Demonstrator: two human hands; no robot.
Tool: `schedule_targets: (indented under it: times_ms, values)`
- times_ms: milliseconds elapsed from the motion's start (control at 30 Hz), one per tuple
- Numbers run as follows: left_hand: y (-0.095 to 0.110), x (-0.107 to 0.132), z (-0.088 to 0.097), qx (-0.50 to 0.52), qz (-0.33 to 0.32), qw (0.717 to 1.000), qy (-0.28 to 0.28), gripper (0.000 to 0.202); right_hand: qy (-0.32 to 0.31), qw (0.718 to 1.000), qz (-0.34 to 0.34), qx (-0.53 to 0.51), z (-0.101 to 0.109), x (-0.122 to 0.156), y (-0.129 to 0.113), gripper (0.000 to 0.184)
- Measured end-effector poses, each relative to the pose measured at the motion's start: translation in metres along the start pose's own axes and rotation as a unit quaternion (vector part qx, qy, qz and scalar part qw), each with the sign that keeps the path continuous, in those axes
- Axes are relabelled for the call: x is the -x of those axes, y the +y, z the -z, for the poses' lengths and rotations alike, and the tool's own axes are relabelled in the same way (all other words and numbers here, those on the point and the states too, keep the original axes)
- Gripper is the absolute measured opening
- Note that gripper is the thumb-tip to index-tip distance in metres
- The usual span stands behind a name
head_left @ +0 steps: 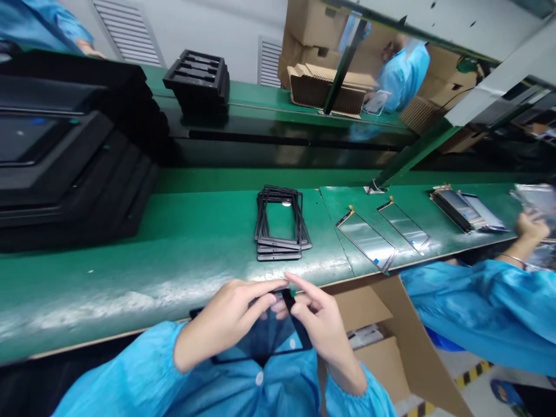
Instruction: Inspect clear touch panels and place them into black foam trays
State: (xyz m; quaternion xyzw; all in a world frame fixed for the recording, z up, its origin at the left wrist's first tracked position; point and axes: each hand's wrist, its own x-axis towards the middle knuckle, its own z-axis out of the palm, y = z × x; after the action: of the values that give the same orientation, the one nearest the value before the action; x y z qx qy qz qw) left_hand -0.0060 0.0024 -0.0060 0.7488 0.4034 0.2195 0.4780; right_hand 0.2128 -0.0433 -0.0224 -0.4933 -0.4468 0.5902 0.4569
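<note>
Glass (269, 339) is gripped by the fingers of our left hand (230, 321) and right hand (324, 324), so we think it best to hold only its edges and press softly.

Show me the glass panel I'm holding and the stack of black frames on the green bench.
glass panel (269, 339): head view, centre of its dark face.
stack of black frames (278, 250): head view, near edge of the stack.
</note>
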Motion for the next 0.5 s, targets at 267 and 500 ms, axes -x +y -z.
schedule_targets:
  times_ms: [267,500]
  values:
    - [-0.001,0.009,-0.006,0.35,0.185,0.915,0.081,0.056,0.101,0.992,-0.015,-0.074,0.009,-0.012,0.007,0.051]
    - [-0.008,0.013,-0.012,0.374,0.199,0.9,0.098,0.058,0.128,0.989,0.019,-0.067,-0.001,-0.013,0.0,0.046]
